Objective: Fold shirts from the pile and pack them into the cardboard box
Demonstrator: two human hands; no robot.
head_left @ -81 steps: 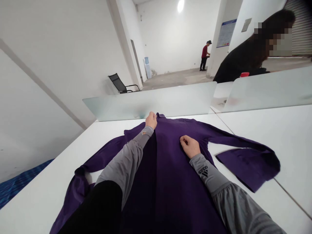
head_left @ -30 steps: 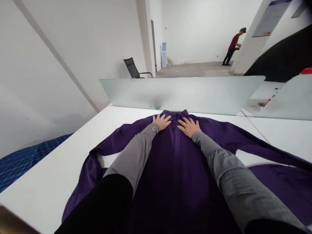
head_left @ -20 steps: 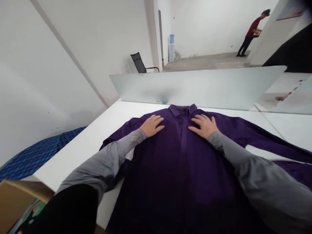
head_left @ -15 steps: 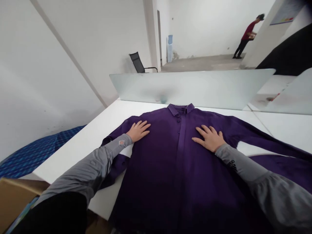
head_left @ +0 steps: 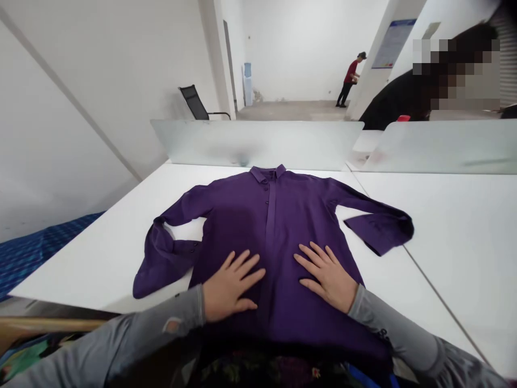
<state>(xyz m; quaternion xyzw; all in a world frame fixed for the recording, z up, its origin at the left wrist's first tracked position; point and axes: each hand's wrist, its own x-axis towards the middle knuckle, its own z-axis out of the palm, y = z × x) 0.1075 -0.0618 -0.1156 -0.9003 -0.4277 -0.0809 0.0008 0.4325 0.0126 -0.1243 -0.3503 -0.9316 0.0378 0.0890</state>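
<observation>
Spanning the lower two thirds of the frame, the white table (head_left: pixel 452 242) is a smooth, matte slab with a thin seam running diagonally down its right side. Frosted glass partitions (head_left: pixel 258 143) stand upright along its far edge, translucent and flat, with rounded top corners. A purple button-up shirt (head_left: pixel 278 215) lies face up at frame centre, collar toward the partitions, hem at the near table edge. Its fabric is soft and mostly flat. Both sleeves bend back inward, the cuff at centre right resting on the bare table.

At upper right, a person in dark clothing (head_left: pixel 388 105) leans behind the partitions. Farther back, at upper centre, a person in a red top (head_left: pixel 350 75) stands by a white pillar. A black chair (head_left: pixel 196 102) sits against the wall at upper left.

The left hand (head_left: pixel 228 288) lies flat, fingers spread, palm down on the lower shirt front, gripping nothing. The right hand (head_left: pixel 327 277) rests likewise, just across the button placket, fingers splayed, holding nothing. Both wrists wear grey knit sleeves (head_left: pixel 379 323).
</observation>
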